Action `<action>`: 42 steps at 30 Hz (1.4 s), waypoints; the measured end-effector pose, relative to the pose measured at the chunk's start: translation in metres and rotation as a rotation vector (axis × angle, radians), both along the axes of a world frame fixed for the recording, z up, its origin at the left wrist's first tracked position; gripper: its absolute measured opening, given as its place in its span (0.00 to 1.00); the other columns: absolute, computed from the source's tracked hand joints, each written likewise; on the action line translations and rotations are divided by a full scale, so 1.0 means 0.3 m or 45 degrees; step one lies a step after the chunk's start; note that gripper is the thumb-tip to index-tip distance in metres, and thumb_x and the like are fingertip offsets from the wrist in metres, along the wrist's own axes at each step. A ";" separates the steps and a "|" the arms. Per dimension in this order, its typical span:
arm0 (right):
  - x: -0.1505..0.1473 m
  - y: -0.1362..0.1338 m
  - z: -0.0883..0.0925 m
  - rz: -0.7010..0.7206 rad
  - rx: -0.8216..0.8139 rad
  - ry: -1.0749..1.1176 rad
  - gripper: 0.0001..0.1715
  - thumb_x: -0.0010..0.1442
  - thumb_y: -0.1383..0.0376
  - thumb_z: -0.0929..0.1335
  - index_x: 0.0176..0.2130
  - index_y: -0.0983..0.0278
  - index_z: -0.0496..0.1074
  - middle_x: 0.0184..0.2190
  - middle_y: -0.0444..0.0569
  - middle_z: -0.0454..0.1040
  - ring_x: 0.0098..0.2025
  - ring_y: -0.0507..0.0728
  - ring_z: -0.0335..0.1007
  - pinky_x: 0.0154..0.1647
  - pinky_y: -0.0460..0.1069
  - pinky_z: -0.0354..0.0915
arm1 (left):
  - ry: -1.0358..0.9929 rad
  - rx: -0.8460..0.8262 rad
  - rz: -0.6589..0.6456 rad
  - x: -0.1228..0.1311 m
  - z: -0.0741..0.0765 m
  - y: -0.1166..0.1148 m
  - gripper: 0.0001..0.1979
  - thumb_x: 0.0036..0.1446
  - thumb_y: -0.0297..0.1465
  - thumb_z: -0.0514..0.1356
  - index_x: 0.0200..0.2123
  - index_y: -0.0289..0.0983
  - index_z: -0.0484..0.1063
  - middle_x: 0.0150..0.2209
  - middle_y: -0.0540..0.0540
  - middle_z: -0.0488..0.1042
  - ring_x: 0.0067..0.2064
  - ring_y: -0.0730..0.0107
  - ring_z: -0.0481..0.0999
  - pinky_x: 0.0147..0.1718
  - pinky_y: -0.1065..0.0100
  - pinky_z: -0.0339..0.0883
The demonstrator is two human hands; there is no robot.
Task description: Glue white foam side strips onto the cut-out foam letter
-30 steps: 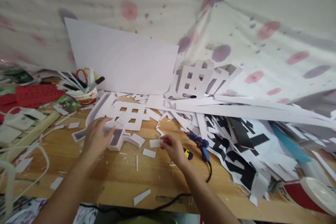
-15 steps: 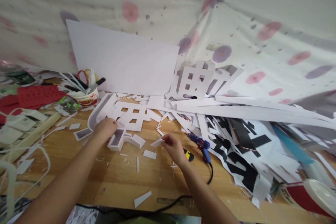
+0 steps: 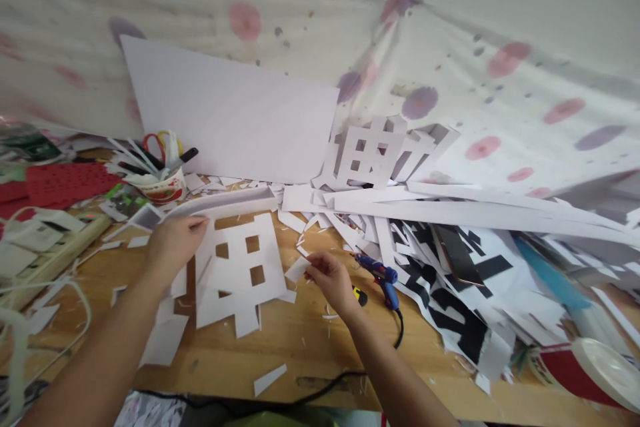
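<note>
My left hand (image 3: 176,241) pinches the upper left edge of a large white cut-out character (image 3: 243,260) made of stiff board. Square holes pierce its face, and raised side walls (image 3: 233,201) run along its far edge. The left part of the character is partly hidden behind my left hand and forearm. Between the fingertips of my right hand (image 3: 327,280) is a small white board piece (image 3: 297,269), held just right of the character. A blue glue gun (image 3: 379,275) lies on the table beyond my right hand, and a yellow-and-black tool (image 3: 359,295) is partly covered by that hand.
A tub of scissors and knives (image 3: 160,183) and a power strip (image 3: 60,263) are at the left. Long white strips (image 3: 450,210), black-printed sheets (image 3: 460,320) and a phone (image 3: 457,253) cover the right. A red-and-white bucket (image 3: 585,370) stands near the front right; scraps lie about.
The large white character has been turned and shifted toward me, its holed face now lying in the middle. My left hand has moved left with it; my right hand has barely moved.
</note>
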State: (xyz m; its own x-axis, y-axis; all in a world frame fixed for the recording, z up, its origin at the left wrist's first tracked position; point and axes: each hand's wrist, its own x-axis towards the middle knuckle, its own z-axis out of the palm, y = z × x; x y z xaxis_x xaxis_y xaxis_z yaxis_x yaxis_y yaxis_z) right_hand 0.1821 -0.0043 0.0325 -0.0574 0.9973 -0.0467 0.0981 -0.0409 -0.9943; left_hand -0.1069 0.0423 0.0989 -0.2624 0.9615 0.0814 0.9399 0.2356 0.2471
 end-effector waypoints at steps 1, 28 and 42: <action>-0.003 0.000 0.001 -0.006 0.003 0.003 0.10 0.47 0.60 0.67 0.31 0.62 0.67 0.23 0.42 0.71 0.25 0.53 0.69 0.28 0.48 0.66 | -0.009 -0.025 -0.030 0.010 -0.004 0.009 0.19 0.56 0.38 0.49 0.43 0.37 0.75 0.42 0.42 0.77 0.43 0.56 0.74 0.38 0.63 0.64; -0.264 -0.014 0.032 0.504 0.427 -0.861 0.14 0.52 0.76 0.63 0.37 0.63 0.70 0.35 0.46 0.74 0.34 0.52 0.70 0.37 0.46 0.63 | -0.703 0.318 -0.502 0.114 -0.169 0.000 0.12 0.54 0.39 0.53 0.28 0.38 0.69 0.40 0.45 0.75 0.43 0.64 0.72 0.43 0.65 0.65; -0.273 0.012 0.006 0.604 0.480 -0.986 0.13 0.53 0.74 0.64 0.39 0.63 0.69 0.35 0.47 0.74 0.35 0.54 0.70 0.36 0.46 0.62 | -0.646 0.324 -0.664 0.092 -0.205 -0.196 0.13 0.54 0.40 0.54 0.30 0.40 0.75 0.33 0.45 0.67 0.39 0.63 0.68 0.40 0.62 0.64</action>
